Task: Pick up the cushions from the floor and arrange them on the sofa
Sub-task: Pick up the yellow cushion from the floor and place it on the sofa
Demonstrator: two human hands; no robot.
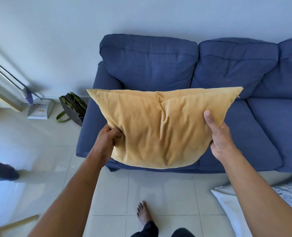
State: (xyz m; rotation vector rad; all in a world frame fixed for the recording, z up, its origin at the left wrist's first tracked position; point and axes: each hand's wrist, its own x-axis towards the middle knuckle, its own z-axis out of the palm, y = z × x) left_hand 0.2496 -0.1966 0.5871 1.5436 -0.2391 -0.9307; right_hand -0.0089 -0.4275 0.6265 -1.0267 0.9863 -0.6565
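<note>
Both hands, left hand (107,139) and right hand (218,135), grip the soft mustard-yellow fabric cushion (160,127) by its sides, long axis level above the blue fabric sofa (244,69) seat

A pale blue-white wall (56,31) rises at the far side; glossy white square floor tiles (44,134) reflect daylight from the left, near a white dustpan (39,109).

No lettering, label, brand, number or sign can be read anywhere in the view. The yellow cushion (160,127), the blue sofa (236,69) and the dark bag (73,106) beside the sofa's arm show no legible print; the bag's green marks are too blurred to tell.
</note>
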